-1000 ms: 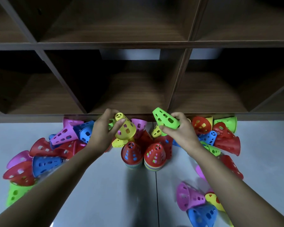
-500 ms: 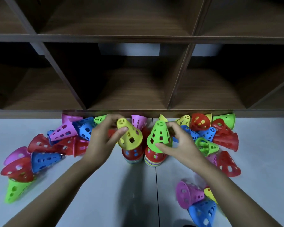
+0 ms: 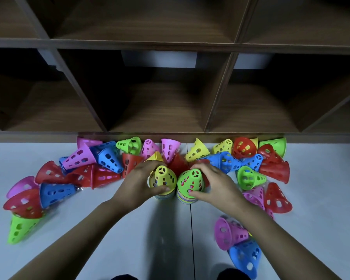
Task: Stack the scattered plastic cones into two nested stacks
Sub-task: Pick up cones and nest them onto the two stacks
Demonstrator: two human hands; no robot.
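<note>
**A:** What stands at the centre?

**B:** Two nested stacks, upright and side by side on the pale grey surface (image 3: 150, 239) (whether they touch, I cannot tell). The left stack (image 3: 163, 197) is capped by a yellow cone (image 3: 164, 177), and the right stack (image 3: 185, 199) by a green cone (image 3: 191, 181). Beneath each cap only a band of coloured rims shows.

**A:** And the hands?

**B:** The left hand (image 3: 137, 184) wraps the yellow cone, with the thumb along its near lower edge and the fingers curled over the far side. The right hand (image 3: 217, 185) grips the green cone likewise, with the thumb at the near lower rim and the fingers arched over the far side, close to the tip. Both cones sit tip-up on their stacks.

**A:** Where are the others?

**B:** Loose cones (image 3: 109, 161) lie on their sides in a band along the foot of the wooden shelf unit (image 3: 170, 110). Left of the hands they are red, blue and pink, with a lime cone (image 3: 20, 229) at the far end. Right of the hands they are yellow, blue, red and pink, with a second green cone (image 3: 249, 177) just beside the back of the right hand. Apart from the band, a pink cone (image 3: 228, 234) and a blue cone (image 3: 246, 257) lie touching each other beside the right forearm.

**A:** Anything on the surface itself?

**B:** A thin seam (image 3: 191, 229) runs from under the right stack toward the person.
</note>
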